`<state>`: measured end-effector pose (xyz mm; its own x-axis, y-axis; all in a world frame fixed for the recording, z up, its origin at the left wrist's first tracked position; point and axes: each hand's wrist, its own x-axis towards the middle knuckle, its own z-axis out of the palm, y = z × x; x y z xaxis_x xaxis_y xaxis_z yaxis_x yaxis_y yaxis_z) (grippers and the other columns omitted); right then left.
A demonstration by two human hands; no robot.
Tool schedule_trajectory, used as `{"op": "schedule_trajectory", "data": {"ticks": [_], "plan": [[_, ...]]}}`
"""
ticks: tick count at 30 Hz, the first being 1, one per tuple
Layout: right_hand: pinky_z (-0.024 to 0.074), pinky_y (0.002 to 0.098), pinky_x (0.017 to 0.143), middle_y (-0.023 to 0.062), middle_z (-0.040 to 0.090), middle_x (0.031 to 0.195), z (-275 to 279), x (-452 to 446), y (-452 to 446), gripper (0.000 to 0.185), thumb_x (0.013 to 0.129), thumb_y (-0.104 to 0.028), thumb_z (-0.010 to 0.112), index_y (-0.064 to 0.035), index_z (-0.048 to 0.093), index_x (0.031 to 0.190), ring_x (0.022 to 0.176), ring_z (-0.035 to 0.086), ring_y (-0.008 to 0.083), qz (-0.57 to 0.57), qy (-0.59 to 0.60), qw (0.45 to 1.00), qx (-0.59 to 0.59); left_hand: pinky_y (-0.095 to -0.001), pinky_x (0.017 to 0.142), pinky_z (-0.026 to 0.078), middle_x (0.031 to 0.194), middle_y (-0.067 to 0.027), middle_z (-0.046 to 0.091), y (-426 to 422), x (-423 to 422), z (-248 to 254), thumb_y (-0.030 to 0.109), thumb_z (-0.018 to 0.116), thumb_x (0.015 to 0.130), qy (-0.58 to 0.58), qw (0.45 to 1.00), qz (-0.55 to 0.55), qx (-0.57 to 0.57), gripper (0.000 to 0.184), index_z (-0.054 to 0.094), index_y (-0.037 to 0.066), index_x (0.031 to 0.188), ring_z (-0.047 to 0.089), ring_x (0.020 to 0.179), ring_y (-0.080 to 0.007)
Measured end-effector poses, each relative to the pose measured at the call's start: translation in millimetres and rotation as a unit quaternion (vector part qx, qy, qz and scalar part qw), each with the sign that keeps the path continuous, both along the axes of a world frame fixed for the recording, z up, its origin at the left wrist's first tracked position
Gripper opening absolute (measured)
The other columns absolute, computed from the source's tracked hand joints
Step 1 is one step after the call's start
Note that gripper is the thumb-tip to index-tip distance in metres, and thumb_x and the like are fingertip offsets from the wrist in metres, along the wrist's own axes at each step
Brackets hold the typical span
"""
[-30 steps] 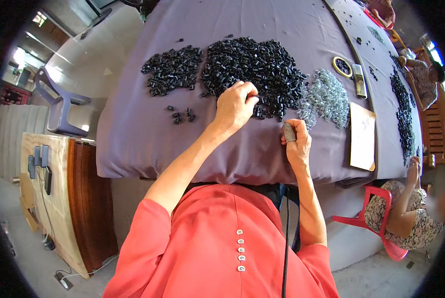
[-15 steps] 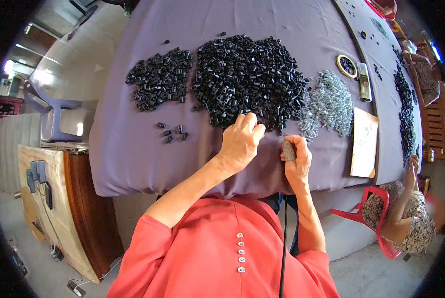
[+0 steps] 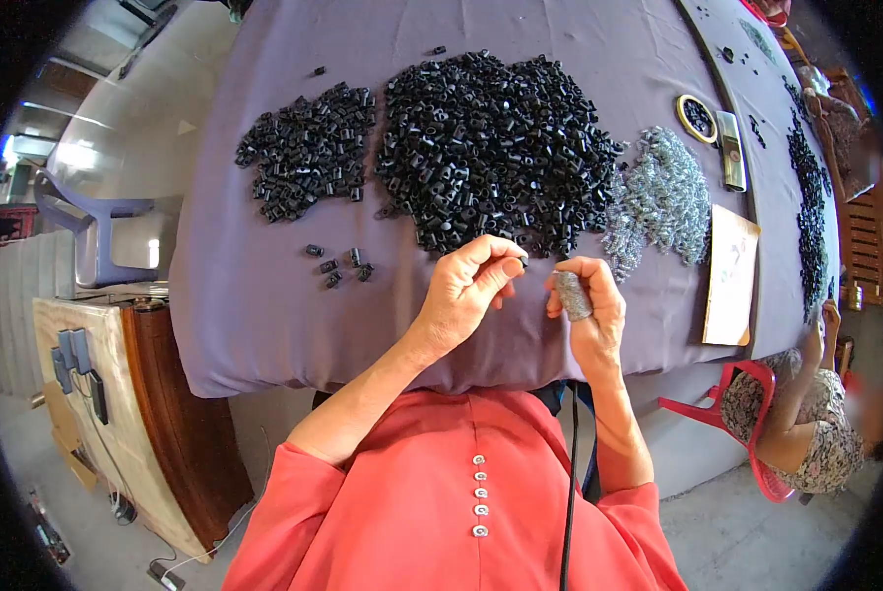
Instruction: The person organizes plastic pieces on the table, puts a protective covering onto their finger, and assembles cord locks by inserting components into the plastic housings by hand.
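My left hand (image 3: 469, 288) is closed in a pinch on a small black plastic piece (image 3: 523, 261), just in front of the big heap of black plastic pieces (image 3: 490, 148). Close by on the right, my right hand (image 3: 591, 310) has its fingers curled together, with a grey wrap (image 3: 572, 295) around the thumb. Whatever lies between its fingertips is too small to make out. A pile of small silvery metal springs (image 3: 663, 197) is up and right of this hand. The two hands are near each other but apart.
A smaller heap of black pieces (image 3: 308, 153) and several loose ones (image 3: 333, 280) lie left. On the right are a tape roll (image 3: 695, 118), a transparent box (image 3: 731, 151) and a board (image 3: 731, 276). A seated person (image 3: 796, 419) works by another black heap (image 3: 808, 217).
My left hand has drawn back from the edge of the big heap, now showing a black piece at its fingertips. My right hand has turned slightly. The whole view has shifted a little.
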<state>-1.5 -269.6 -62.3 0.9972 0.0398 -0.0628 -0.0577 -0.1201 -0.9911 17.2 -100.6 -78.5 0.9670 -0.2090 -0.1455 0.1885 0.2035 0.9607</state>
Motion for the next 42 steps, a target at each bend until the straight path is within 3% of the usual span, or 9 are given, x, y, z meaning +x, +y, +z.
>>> {"op": "schedule_trajectory", "data": {"ticks": [5, 12, 15, 18, 21, 23, 30, 42], "plan": [[0.045, 0.0247, 0.062, 0.0076, 0.059, 0.08, 8, 5, 17, 0.026, 0.074, 0.012, 0.049, -0.0009, 0.053, 0.096, 0.067, 0.055, 0.0132, 0.046, -0.063, 0.992, -0.102, -0.0184, 0.058, 0.045, 0.076, 0.0025, 0.058, 3, -2, 3, 0.011, 0.055, 0.09, -0.023, 0.999, -0.02, 0.009, 0.01, 0.06, 0.006, 0.097, 0.052, 0.064, -0.0036], [0.0455, 0.0259, 0.065, 0.0097, 0.059, 0.08, 4, 2, 16, 0.029, 0.071, 0.013, 0.047, -0.0007, 0.054, 0.095, 0.071, 0.057, 0.0161, 0.034, -0.058, 0.991, -0.116, -0.0205, 0.061, 0.047, 0.079, -0.0001, 0.061, 3, -4, 6, 0.007, 0.055, 0.089, -0.014, 0.999, -0.033, 0.009, 0.016, 0.057, 0.005, 0.104, 0.056, 0.067, -0.0071], [0.0455, 0.0265, 0.066, 0.0101, 0.059, 0.08, 7, 0, 16, 0.029, 0.07, 0.013, 0.047, -0.0009, 0.054, 0.095, 0.071, 0.057, 0.0175, 0.031, -0.057, 0.989, -0.134, -0.0212, 0.062, 0.048, 0.081, -0.0019, 0.063, 3, -2, 3, 0.008, 0.057, 0.088, 0.08, 0.991, 0.004, -0.108, 0.015, 0.058, 0.004, 0.102, 0.059, 0.069, -0.0091], [0.0459, 0.0284, 0.066, 0.0116, 0.059, 0.08, 5, -3, 18, 0.03, 0.069, 0.013, 0.047, -0.0012, 0.054, 0.093, 0.071, 0.058, 0.0219, 0.039, -0.082, 0.983, -0.158, -0.0215, 0.061, 0.048, 0.082, -0.0026, 0.063, 5, -5, 2, 0.01, 0.057, 0.088, 0.089, 0.988, 0.013, -0.122, 0.014, 0.058, 0.004, 0.1, 0.06, 0.07, -0.01], [0.0462, 0.0309, 0.066, 0.0135, 0.059, 0.08, 5, -5, 21, 0.029, 0.068, 0.012, 0.048, -0.0017, 0.055, 0.092, 0.071, 0.059, 0.0271, 0.038, -0.115, 0.974, -0.194, -0.0215, 0.06, 0.046, 0.081, -0.0018, 0.062, 5, -7, 4, 0.01, 0.057, 0.088, 0.065, 0.997, 0.015, -0.048, 0.013, 0.057, 0.004, 0.1, 0.059, 0.07, -0.0091], [0.0464, 0.0326, 0.067, 0.0143, 0.059, 0.08, 5, -6, 21, 0.027, 0.068, 0.01, 0.05, -0.002, 0.055, 0.092, 0.072, 0.058, 0.0299, 0.034, -0.109, 0.972, -0.204, -0.0217, 0.059, 0.046, 0.08, -0.0012, 0.061, 6, -8, 0, 0.009, 0.057, 0.088, 0.068, 0.995, 0.009, -0.069, 0.013, 0.057, 0.004, 0.1, 0.058, 0.07, -0.0086], [0.0467, 0.0334, 0.066, 0.0132, 0.059, 0.079, 5, -10, 27, 0.023, 0.071, 0.007, 0.052, -0.0032, 0.055, 0.091, 0.074, 0.06, 0.0307, 0.035, -0.135, 0.969, -0.206, -0.0221, 0.06, 0.046, 0.078, -0.0013, 0.059, 5, -12, -3, 0.008, 0.056, 0.088, 0.066, 0.986, 0.01, -0.15, 0.012, 0.057, 0.004, 0.098, 0.057, 0.068, -0.0084], [0.0484, 0.0328, 0.064, 0.0144, 0.062, 0.078, 2, -10, 22, 0.022, 0.07, 0.008, 0.054, -0.0022, 0.057, 0.089, 0.071, 0.062, 0.0295, 0.024, -0.107, 0.967, -0.231, -0.0243, 0.058, 0.049, 0.079, -0.0027, 0.059, 9, -13, -18, 0.007, 0.059, 0.086, 0.079, 0.981, -0.039, -0.17, 0.009, 0.057, 0.004, 0.093, 0.058, 0.067, -0.0104]]}}
